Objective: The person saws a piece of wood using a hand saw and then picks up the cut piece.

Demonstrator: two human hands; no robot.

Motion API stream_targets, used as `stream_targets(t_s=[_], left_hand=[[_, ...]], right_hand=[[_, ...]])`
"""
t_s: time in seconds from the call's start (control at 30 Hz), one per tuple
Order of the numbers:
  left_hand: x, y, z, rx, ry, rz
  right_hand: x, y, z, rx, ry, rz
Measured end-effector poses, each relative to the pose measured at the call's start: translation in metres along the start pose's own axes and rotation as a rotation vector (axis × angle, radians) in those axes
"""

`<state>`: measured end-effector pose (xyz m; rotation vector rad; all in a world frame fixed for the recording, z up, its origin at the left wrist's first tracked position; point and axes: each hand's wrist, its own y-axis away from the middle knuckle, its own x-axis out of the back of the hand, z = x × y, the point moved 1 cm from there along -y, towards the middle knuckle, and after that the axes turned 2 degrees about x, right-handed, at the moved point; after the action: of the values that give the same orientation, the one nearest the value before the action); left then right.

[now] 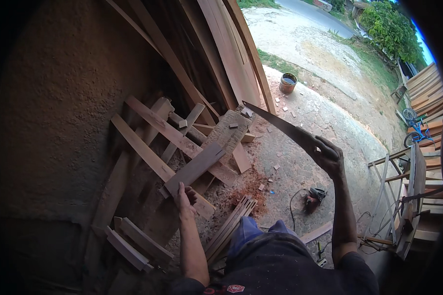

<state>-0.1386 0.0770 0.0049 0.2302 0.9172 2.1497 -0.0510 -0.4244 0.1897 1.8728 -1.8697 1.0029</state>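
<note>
Bucket [287, 88] and blue bicycle [416, 129] (far right).

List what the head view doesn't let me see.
In the head view:
Saw: handle partly covered by the right hand.
Board by the left hand: underside hidden by its top face.
Leaning planks: tops cut off by the upper edge.
Dark corded tool: too small to identify.

Daylight was being poured in from the upper right, the driveway [290, 37] bleached almost white, while the rough wall [69, 123] at left was sunk in gloom! The handsaw [290, 131] was thrown dark against the lit concrete floor [352, 142]; the leaning boards [231, 54] were bowed by the fisheye, and the corners were swallowed in black.
</note>
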Motion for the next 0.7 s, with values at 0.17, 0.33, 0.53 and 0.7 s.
stream_targets(t_s=[0.17, 0.33, 0.53, 0.7], left_hand=[[-0.026, 0.006, 0.017, -0.151, 0.004, -0.009], [-0.021, -0.025, 0.014, -0.519, -0.080, 0.004], [-0.047, -0.003, 0.044, -1.028, -1.007, 0.058], [-0.065, -0.023, 0.041, -1.063, -1.393, 0.079]], right_hand=[[-0.010, -0.008, 0.007, -0.032, -0.021, -0.016], [-0.008, 0.009, -0.018, -0.182, -0.220, 0.180], [0.014, 0.053, -0.012, 0.208, 0.177, 0.038], [-0.003, 0.074, 0.006, 0.157, 0.124, 0.084]])
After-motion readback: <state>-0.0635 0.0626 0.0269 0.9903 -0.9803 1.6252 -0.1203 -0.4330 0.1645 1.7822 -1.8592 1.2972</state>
